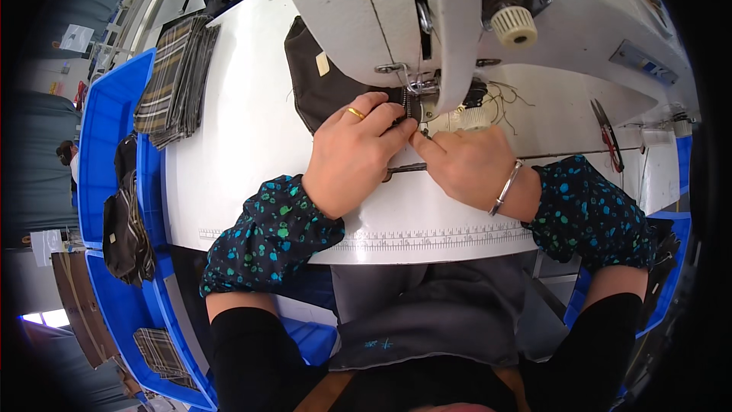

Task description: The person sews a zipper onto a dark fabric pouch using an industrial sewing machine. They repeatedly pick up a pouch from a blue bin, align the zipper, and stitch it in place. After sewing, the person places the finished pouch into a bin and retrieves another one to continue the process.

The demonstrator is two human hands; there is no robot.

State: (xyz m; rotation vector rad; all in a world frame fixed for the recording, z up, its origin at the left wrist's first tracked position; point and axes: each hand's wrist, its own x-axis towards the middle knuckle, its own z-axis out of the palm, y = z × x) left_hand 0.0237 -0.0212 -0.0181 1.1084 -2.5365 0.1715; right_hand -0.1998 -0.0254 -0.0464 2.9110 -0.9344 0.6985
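A dark brown fabric piece (303, 82) with a small cream label lies under the head of a white sewing machine (381, 8). What looks like a zipper (406, 99) runs along its edge beside the presser foot (424, 87). My left hand (354, 154), with a gold ring, has its bent fingers pressed on the fabric just left of the foot. On the near side of the foot, my right hand (469, 168) grips the fabric edge, its fingertips close to the left ones. A narrow dark strip of the work shows between the hands. The needle tip cannot be made out.
Red-handled thread snips (608, 136) lie to the right, and loose threads (505, 103) trail behind the right hand. A stack of plaid fabric pieces (177, 76) sits at the far left. Blue bins (103, 107) line the left side. A printed ruler (427, 239) follows the near table edge.
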